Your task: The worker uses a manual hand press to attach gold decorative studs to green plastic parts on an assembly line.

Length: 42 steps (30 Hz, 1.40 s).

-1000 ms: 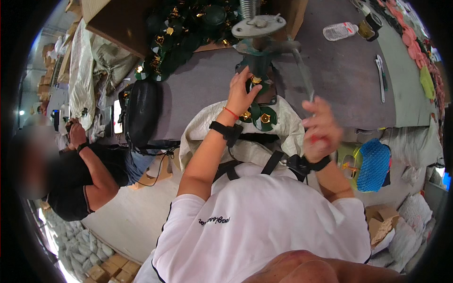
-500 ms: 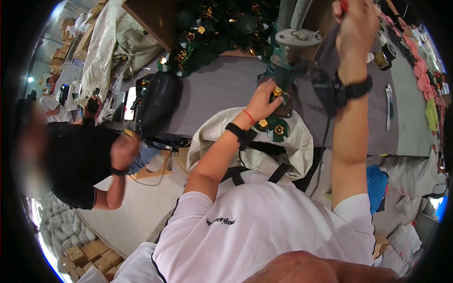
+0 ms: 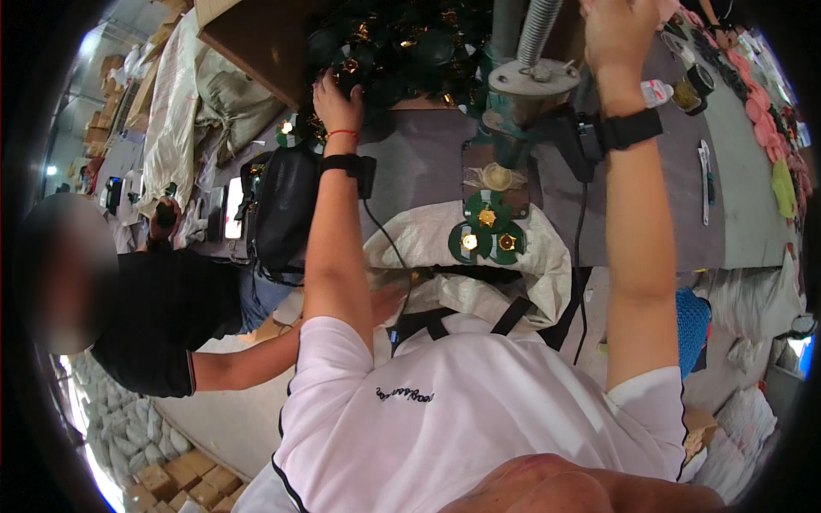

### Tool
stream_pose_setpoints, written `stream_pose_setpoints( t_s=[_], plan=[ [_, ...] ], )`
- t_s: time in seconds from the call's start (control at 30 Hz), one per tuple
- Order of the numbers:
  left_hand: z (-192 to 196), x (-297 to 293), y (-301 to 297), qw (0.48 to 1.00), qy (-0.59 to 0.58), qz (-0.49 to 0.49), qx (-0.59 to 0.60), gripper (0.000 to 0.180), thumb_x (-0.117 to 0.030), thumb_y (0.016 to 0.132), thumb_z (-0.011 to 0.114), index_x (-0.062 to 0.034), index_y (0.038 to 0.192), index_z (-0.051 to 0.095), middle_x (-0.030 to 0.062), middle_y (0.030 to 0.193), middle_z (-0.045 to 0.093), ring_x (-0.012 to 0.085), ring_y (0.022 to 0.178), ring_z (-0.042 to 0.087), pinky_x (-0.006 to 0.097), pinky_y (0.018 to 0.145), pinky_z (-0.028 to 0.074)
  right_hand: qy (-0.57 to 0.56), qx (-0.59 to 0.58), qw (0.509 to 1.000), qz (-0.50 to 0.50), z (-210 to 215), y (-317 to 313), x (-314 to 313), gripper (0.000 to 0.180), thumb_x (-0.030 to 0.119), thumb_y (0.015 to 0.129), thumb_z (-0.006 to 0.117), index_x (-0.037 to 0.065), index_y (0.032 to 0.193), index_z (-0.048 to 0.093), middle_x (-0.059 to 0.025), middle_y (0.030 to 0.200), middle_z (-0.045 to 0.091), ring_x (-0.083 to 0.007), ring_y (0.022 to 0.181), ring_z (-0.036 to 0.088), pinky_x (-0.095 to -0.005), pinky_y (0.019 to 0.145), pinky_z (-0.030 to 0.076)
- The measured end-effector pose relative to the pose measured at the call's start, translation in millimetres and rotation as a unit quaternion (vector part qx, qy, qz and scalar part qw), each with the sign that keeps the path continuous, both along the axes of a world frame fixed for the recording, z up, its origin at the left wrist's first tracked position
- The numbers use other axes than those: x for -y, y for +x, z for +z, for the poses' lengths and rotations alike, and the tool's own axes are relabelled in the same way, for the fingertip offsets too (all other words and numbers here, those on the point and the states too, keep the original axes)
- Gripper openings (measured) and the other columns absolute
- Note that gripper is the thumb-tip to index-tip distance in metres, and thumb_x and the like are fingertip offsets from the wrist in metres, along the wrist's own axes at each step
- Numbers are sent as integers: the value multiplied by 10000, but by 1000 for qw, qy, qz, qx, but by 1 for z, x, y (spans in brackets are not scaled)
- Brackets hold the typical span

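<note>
A co-worker (image 3: 162,321) in a black shirt sits off the surface's left edge, one arm stretched toward the white sack (image 3: 505,256) in the person's lap. At the far left corner of the surface (image 3: 658,214), the left hand (image 3: 338,103) rests on a heap of dark green pieces (image 3: 402,38) with gold studs; its fingers curl into the heap, but I cannot tell whether the grip has closed on a piece. A black bag (image 3: 286,205) stands just beside that forearm.

In the middle stands a green press (image 3: 513,111) with a spring at its top. At its foot, on the near edge, lie 3 green pieces (image 3: 487,235) with gold centres, touching the sack. The right hand (image 3: 616,30) is raised beside the press at the picture's top edge; its grip is cut off, so I cannot tell its state.

Risks, as I judge them: the reaching left arm could knock the bag, and the cable (image 3: 581,256) hanging from the right wrist could snag on the press.

The surface is grey; a bottle (image 3: 657,90), a wrench (image 3: 704,171) and pink pieces (image 3: 757,107) lie toward its right edge. Sacks and cartons crowd the workshop floor.
</note>
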State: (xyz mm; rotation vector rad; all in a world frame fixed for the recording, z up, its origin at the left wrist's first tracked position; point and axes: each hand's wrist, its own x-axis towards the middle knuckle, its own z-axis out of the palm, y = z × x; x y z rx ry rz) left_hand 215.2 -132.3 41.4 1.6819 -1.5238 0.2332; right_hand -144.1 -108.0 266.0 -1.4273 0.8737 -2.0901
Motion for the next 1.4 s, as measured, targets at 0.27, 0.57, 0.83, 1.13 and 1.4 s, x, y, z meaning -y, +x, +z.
stream_pose_setpoints(
  t_s=[0.27, 0.57, 0.83, 1.13, 1.4],
  plan=[
    [-4, -103, -108, 941, 10, -264, -213, 307, -30, 858, 677, -16, 1129, 532, 77, 1029, 628, 161, 961, 603, 290, 857, 478, -60, -55, 995, -64, -8, -4, 14, 285, 297, 982, 556, 49, 843, 585, 41, 669, 494, -44, 546, 403, -218, 489, 331],
    [-24, -143, -213, 889, 224, -346, -202, 585, -171, 818, 702, -10, 1320, 450, 157, 1116, 642, 321, 1074, 604, 503, 1076, 317, -35, -227, 966, -119, -32, -36, 10, 271, 308, 980, 558, 51, 897, 585, 22, 681, 503, -45, 526, 414, -210, 465, 325],
    [-45, -147, -215, 898, 144, -341, -239, 463, -117, 809, 711, 22, 1194, 492, 153, 1137, 609, 298, 1098, 586, 364, 943, 448, -67, -222, 970, -75, -182, -50, -242, 153, 118, 949, 448, 32, 844, 518, -156, 876, 672, -340, 918, 675, -455, 930, 462],
    [-32, -139, -209, 901, 228, -342, -136, 504, -167, 772, 704, 74, 1170, 510, 247, 1184, 563, 409, 1110, 521, 442, 1052, 360, -173, -264, 947, -54, -91, -52, -186, 168, 115, 960, 458, 19, 856, 548, -128, 820, 664, -251, 743, 663, -371, 766, 511],
    [-19, -148, -212, 862, 257, -408, -155, 400, -166, 826, 678, 19, 1149, 531, 299, 1279, 505, 456, 1255, 428, 459, 1069, 335, -1, -58, 998, 17, 1, -27, 12, 273, 314, 979, 554, 54, 902, 582, 16, 674, 519, -36, 512, 410, -194, 448, 302]
  ],
)
